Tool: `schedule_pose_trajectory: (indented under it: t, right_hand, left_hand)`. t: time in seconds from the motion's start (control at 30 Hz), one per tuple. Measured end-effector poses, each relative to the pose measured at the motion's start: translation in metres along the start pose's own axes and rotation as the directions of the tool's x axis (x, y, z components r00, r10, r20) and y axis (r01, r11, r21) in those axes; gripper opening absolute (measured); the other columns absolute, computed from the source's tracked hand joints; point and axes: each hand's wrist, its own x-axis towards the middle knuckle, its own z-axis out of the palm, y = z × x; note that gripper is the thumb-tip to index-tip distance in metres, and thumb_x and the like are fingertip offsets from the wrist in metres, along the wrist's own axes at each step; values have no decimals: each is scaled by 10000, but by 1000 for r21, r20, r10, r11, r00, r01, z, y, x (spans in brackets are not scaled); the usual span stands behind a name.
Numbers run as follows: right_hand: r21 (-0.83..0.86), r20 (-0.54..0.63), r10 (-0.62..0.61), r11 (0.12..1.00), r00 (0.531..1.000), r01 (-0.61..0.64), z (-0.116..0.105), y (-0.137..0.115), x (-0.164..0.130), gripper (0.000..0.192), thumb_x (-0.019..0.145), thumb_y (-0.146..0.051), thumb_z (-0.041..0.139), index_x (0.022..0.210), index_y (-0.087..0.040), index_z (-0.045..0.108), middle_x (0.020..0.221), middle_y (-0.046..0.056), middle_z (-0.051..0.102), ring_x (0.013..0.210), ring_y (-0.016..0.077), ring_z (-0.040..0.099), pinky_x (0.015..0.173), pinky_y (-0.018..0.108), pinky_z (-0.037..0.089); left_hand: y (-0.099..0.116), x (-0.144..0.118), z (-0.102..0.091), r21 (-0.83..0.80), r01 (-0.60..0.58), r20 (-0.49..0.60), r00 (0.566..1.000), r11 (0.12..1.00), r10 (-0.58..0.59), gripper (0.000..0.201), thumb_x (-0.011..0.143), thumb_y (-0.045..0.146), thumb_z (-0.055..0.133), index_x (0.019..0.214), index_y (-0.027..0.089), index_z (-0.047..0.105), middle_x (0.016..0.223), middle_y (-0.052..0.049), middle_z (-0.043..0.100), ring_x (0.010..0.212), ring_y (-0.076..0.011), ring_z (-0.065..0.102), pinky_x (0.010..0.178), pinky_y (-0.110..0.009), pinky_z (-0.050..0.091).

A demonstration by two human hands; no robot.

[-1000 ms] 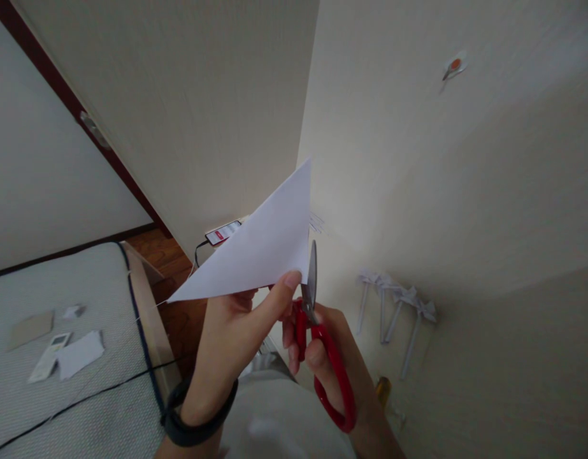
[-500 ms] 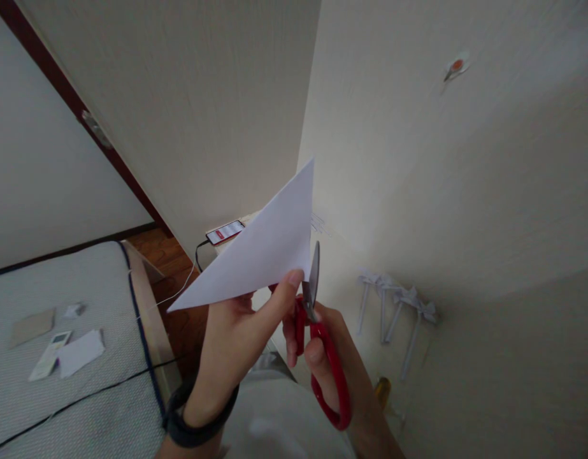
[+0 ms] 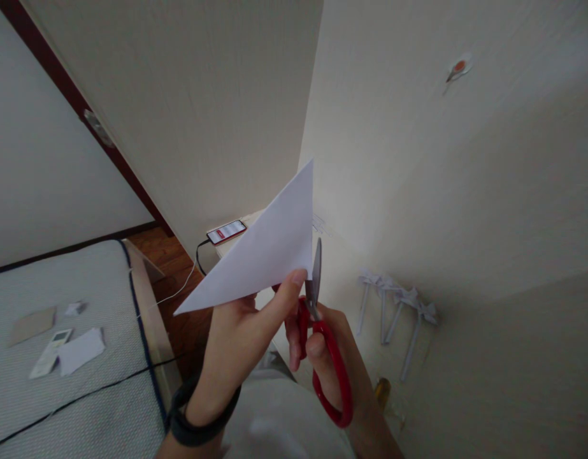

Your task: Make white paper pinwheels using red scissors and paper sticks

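A white sheet of paper [image 3: 269, 248], folded into a triangle, is pinched at its lower right corner by my left hand [image 3: 248, 335], thumb on top and fingers beneath. My right hand [image 3: 336, 350] holds red-handled scissors [image 3: 339, 376], thumb and fingers through the loops. Their blades point up and are slightly apart at the paper's right-hand corner, one blade in front and the other partly hidden near my left thumb. A dark band [image 3: 202, 414] circles my left wrist.
A phone [image 3: 227, 232] with a cable lies on the table behind the paper. Several folded paper pinwheel-like pieces on sticks [image 3: 399, 299] lie at the right by the wall. On the mattress [image 3: 107, 274] at left are a remote [image 3: 50, 354], a paper piece [image 3: 81, 350] and cardboard [image 3: 33, 325].
The paper, both hands and the scissors have shifted very slightly to the right. The grip on the paper and on the scissors is the same.
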Motion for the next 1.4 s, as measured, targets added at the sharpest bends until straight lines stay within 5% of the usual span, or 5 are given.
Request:
schedule_pose_trajectory:
  t: [0.23, 0.37, 0.53, 1.13, 1.4]
  right_hand:
    - [57, 13, 28, 998, 1000, -29, 1, -1, 0, 617, 799, -800, 482, 624, -209, 491, 545, -30, 460, 475, 111, 424, 439, 236, 353]
    - [50, 0, 34, 998, 999, -34, 1, -3, 0, 621, 793, -804, 487, 606, -211, 479, 530, -28, 452, 472, 112, 426, 426, 231, 356]
    - [43, -6, 32, 999, 999, -32, 2, -3, 1, 635, 787, -815, 479, 585, -212, 470, 515, -31, 446, 457, 109, 428, 415, 227, 357]
    - [58, -24, 107, 993, 994, -106, -1, 1, 0, 643, 714, -834, 552, 590, -207, 479, 495, -39, 451, 434, 94, 389, 392, 209, 356]
    - [53, -33, 162, 986, 986, -160, 0, 1, 0, 655, 677, -859, 555, 592, -214, 484, 456, -51, 442, 398, 92, 379, 383, 218, 343]
  left_hand:
    - [-1, 0, 1, 5, 29, -40, 999, 1000, -29, 275, 744, 277, 736, 571, 228, 529, 538, 11, 630, 653, -193, 684, 464, -231, 474]
    - [4, -1, 2, 4, 25, -64, 998, 1000, -25, 266, 736, 260, 739, 569, 232, 534, 504, 24, 600, 694, -209, 696, 537, -250, 521]
    - [4, -1, 3, -10, 46, -57, 997, 999, -47, 278, 740, 252, 737, 564, 236, 522, 436, 44, 493, 653, -207, 686, 434, -234, 443]
    - [-1, -1, 2, -17, 31, -27, 999, 999, -32, 255, 758, 258, 717, 580, 229, 537, 558, 7, 637, 657, -190, 683, 423, -226, 438]
    - [3, -2, 3, -32, 27, -54, 998, 999, -29, 294, 745, 213, 724, 541, 229, 512, 428, 58, 494, 520, -160, 612, 456, -240, 455]
